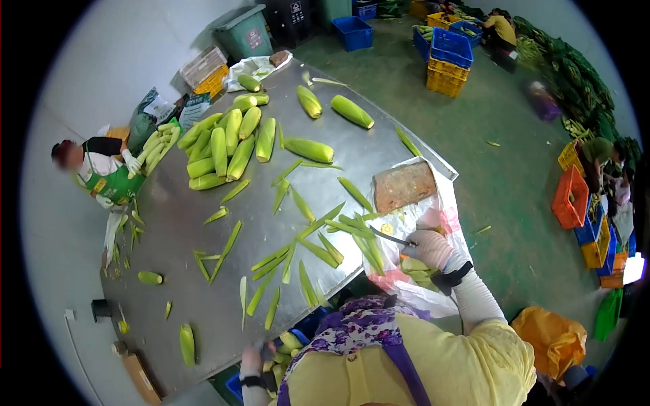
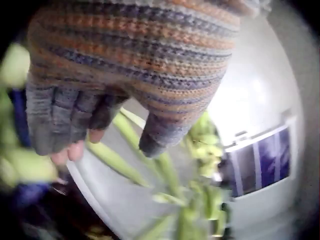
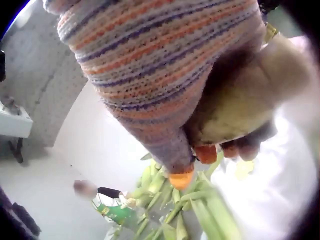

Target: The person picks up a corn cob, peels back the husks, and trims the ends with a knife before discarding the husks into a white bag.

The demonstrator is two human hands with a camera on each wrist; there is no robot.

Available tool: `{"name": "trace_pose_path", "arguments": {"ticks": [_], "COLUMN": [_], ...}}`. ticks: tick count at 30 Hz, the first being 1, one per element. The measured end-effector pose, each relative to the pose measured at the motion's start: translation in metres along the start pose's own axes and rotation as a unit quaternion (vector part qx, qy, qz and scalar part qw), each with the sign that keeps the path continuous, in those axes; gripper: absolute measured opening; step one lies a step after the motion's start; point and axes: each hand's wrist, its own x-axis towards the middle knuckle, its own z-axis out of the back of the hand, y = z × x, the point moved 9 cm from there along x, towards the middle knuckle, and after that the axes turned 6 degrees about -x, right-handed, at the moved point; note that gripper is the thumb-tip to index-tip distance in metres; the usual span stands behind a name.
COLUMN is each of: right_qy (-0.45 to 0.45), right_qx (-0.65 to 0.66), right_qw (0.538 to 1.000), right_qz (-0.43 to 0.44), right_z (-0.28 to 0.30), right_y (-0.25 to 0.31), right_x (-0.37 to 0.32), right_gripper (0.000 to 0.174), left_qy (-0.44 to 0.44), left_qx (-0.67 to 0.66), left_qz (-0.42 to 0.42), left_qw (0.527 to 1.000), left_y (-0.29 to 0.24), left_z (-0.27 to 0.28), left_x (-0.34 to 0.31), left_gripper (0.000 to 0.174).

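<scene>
My right hand (image 1: 431, 248), in a striped knit glove with bare fingertips, grips the wooden handle (image 3: 240, 105) of a knife with a dark curved blade (image 1: 391, 236). The blade points left over the table's near right corner, just below a rough reddish stone (image 1: 405, 187) on a white sack (image 1: 443, 196). Low at the table's near edge, my left hand (image 2: 125, 75) hangs with fingers loosely bent and nothing between them. Beside it, husked corn ears (image 1: 288, 345) lie in a blue crate (image 1: 233, 387). Cut green husk leaves (image 1: 298, 247) are strewn across the metal table (image 1: 196, 298).
Unhusked corn ears (image 1: 230, 145) are piled at the table's far side, with a few loose ones nearby. Across the table stands a person in a green apron (image 1: 112, 179). Stacked crates (image 1: 449, 61) and an orange sack (image 1: 550, 342) are on the green floor.
</scene>
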Motion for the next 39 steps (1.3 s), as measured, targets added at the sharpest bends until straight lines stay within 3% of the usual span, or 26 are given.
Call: {"name": "trace_pose_path", "arguments": {"ticks": [1,2,3,4,7,8,9,11,12,13,16,17,20,23,27,29,31,32,33,34,35,36,37,39], "right_qy": [0.004,0.003,-0.002,-0.025,-0.033,-0.049,-0.096,-0.042,-0.068,-0.089,-0.088,-0.061,-0.095,-0.163,-0.201,-0.183,-0.207,-0.201,-0.292,-0.26,-0.216,-0.184,-0.146,-0.144], "right_qx": [0.007,0.017,0.028,0.027,0.018,0.042,0.083,0.058,0.06,0.065,0.094,0.11,0.145,0.143,0.151,0.101,0.08,0.057,0.006,0.028,0.054,0.047,0.034,-0.001], "right_qw": [1.0,0.999,0.998,0.996,0.99,0.985,0.979,0.967,0.957,0.949,0.933,0.923,0.902,0.906,0.94,0.963,0.975,0.978,0.953,0.964,0.974,0.982,0.987,0.988], "right_qz": [-0.015,-0.034,-0.06,-0.079,-0.138,-0.158,-0.16,-0.244,-0.277,-0.295,-0.335,-0.364,-0.394,-0.364,-0.229,-0.168,-0.034,0.004,0.073,0.052,0.043,-0.005,-0.049,-0.06], "right_z": [-0.002,-0.006,-0.009,-0.01,-0.034,-0.032,-0.038,-0.075,-0.066,-0.068,-0.089,-0.077,-0.116,-0.074,-0.049,-0.021,0.008,-0.007,-0.006,-0.013,-0.018,-0.016,-0.012,0.001], "right_y": [0.003,0.003,0.003,0.006,0.01,0.021,0.023,0.006,-0.001,0.01,0.008,0.019,-0.009,0.007,0.018,0.053,0.099,0.101,0.11,0.102,0.1,0.097,0.091,0.09], "right_x": [0.004,0.007,0.008,0.004,-0.016,-0.031,-0.045,-0.057,-0.081,-0.099,-0.139,-0.154,-0.167,-0.161,-0.098,-0.072,-0.069,-0.055,-0.054,-0.048,-0.042,-0.041,-0.045,-0.055], "right_gripper": [0.043,0.045,0.046,0.031,0.039,0.04,0.036,0.031,0.028,0.026,0.027,0.029,0.034,0.036,0.049,0.053,0.06,0.067,0.069,0.068,0.067,0.066,0.065,0.064], "left_qy": [0.122,0.149,0.17,0.205,0.297,0.411,0.329,0.364,0.26,0.212,0.189,0.195,0.254,0.37,0.55,0.66,0.748,0.719,0.683,0.634,0.554,0.436,0.361,0.313], "left_qx": [-0.215,-0.288,-0.326,-0.354,-0.362,-0.393,-0.4,-0.255,-0.22,-0.189,-0.167,-0.174,-0.225,-0.286,-0.325,-0.315,-0.277,-0.256,-0.221,-0.152,-0.026,0.132,0.207,0.233], "left_qz": [-0.094,-0.105,-0.113,-0.124,-0.13,-0.111,-0.047,-0.045,-0.076,-0.104,-0.146,-0.157,-0.189,-0.197,-0.117,-0.058,-0.032,-0.053,-0.101,-0.193,-0.338,-0.494,-0.559,-0.576], "left_qw": [0.964,0.94,0.923,0.904,0.874,0.815,0.854,0.895,0.937,0.953,0.957,0.952,0.921,0.862,0.76,0.679,0.603,0.644,0.689,0.734,0.76,0.741,0.717,0.718], "left_y": [-0.049,-0.099,-0.152,-0.199,-0.309,-0.337,-0.356,-0.423,-0.452,-0.468,-0.497,-0.5,-0.492,-0.461,-0.386,-0.347,-0.315,-0.305,-0.302,-0.301,-0.305,-0.313,-0.318,-0.324], "left_z": [-0.035,-0.064,-0.093,-0.125,-0.221,-0.258,-0.281,-0.338,-0.364,-0.371,-0.392,-0.396,-0.402,-0.399,-0.396,-0.398,-0.401,-0.403,-0.41,-0.413,-0.408,-0.402,-0.4,-0.406], "left_x": [0.034,0.054,0.074,0.097,0.197,0.239,0.287,0.385,0.439,0.453,0.453,0.447,0.392,0.302,0.186,0.135,0.088,0.074,0.059,0.045,0.03,0.007,-0.013,-0.029], "left_gripper": [0.02,0.02,0.02,0.02,0.02,0.021,0.025,0.034,0.046,0.046,0.048,0.048,0.051,0.054,0.058,0.061,0.063,0.061,0.059,0.056,0.054,0.052,0.049,0.045]}}
